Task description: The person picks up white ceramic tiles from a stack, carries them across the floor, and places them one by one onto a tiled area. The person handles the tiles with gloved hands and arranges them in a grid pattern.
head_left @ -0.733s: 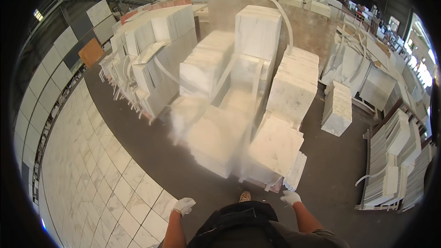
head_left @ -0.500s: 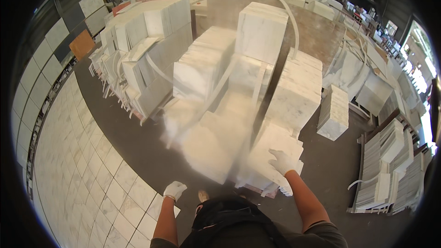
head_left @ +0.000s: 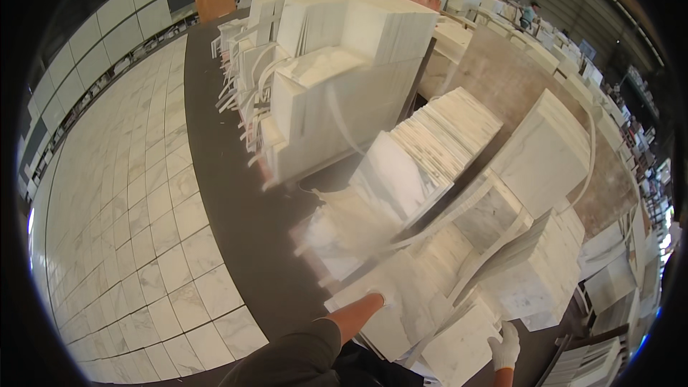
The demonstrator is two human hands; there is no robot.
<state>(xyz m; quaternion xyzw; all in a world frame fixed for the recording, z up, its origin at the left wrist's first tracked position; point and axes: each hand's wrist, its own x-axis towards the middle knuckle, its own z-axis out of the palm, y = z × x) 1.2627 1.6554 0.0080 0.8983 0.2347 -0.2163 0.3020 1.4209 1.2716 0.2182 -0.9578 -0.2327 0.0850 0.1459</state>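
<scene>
My left hand (head_left: 388, 298) reaches onto a pale marble tile (head_left: 401, 322) at the front of the stacks; its white glove blurs into the tile, so its fingers cannot be made out. To the right, my right hand (head_left: 506, 346), also in a white glove, is at the right edge of a neighbouring low stack of white tiles (head_left: 459, 344). Its fingers are apart, and it seems to touch that edge without wrapping round it. Taller marble tile stacks (head_left: 534, 269) rise just beyond, with a pale strap (head_left: 487, 254) lying loosely across them.
A large stepped stack of white slabs (head_left: 358, 115) stands far left of the hands. Marble tiles (head_left: 165, 265) laid in a grid cover the left floor beside a dark walkway (head_left: 236, 208). Another person (head_left: 529, 16) is far back. More slabs (head_left: 591, 365) stand lower right.
My view has swung left and tilted. My left hand has moved from beside my body onto the front tile. My right hand has moved from a tile's top to a stack's right edge.
</scene>
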